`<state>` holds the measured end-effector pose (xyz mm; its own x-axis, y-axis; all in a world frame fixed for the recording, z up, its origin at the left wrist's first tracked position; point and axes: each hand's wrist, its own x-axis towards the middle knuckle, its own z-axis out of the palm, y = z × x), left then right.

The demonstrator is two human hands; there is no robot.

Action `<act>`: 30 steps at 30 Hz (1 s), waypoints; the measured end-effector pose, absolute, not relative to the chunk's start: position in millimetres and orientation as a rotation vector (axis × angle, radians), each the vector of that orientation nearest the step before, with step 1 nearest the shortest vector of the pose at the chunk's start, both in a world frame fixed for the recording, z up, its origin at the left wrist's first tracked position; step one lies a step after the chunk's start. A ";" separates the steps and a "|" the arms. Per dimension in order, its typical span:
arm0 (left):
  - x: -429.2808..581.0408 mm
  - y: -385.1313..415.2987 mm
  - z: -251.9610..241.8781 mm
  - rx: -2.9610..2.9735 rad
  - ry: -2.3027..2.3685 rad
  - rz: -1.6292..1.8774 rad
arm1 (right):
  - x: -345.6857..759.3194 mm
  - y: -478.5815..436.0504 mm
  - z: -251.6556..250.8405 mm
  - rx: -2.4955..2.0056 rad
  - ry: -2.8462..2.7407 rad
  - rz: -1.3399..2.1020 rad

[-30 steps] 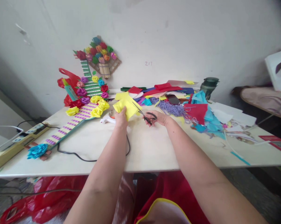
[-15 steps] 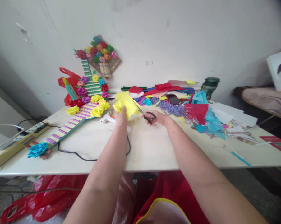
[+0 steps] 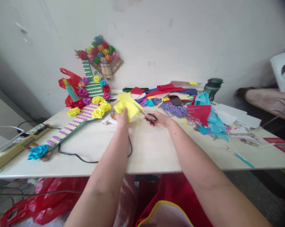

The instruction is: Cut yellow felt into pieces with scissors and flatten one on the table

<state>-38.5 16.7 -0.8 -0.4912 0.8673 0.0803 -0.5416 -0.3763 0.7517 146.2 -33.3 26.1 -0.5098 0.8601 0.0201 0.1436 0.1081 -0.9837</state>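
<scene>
My left hand [image 3: 122,118] pinches a yellow sheet of paper [image 3: 130,106] at its lower edge, above the table. A pair of scissors [image 3: 152,117] with black handles is in my right hand [image 3: 159,119], fingers wrapped about the loops. The blades point up and left, and they meet the right side of the yellow sheet. Just under and beside my left hand lies a white glue gun [image 3: 109,120], partly hidden by the hand.
Left stand a paper-flower decoration [image 3: 85,110], a power strip [image 3: 19,142] and a glue bottle [image 3: 71,90]. Behind lie stacked coloured papers [image 3: 166,90], purple yarn [image 3: 172,108] and a phone [image 3: 176,100]. Blue scraps [image 3: 215,126] and a dark green bottle [image 3: 212,87] are right. A black cord [image 3: 81,156] crosses the table.
The scissor handles have closed together slightly, with the blades at the yellow sheet. My left hand and the sheet have hardly moved.
</scene>
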 end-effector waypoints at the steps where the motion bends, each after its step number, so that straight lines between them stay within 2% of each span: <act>1: -38.5 16.6 -0.8 0.597 0.846 1.967 | 145.9 -33.5 26.6 -0.984 -1.762 1.444; 30: -38.9 16.0 0.5 0.615 0.851 1.983 | 145.8 -29.9 25.4 -1.033 -1.765 1.384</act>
<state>-38.9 16.0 0.5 -0.5014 0.8598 0.0968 -0.5225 -0.3901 0.7582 145.8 -29.9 25.4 -0.4705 0.8820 0.0274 0.1838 0.1283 -0.9745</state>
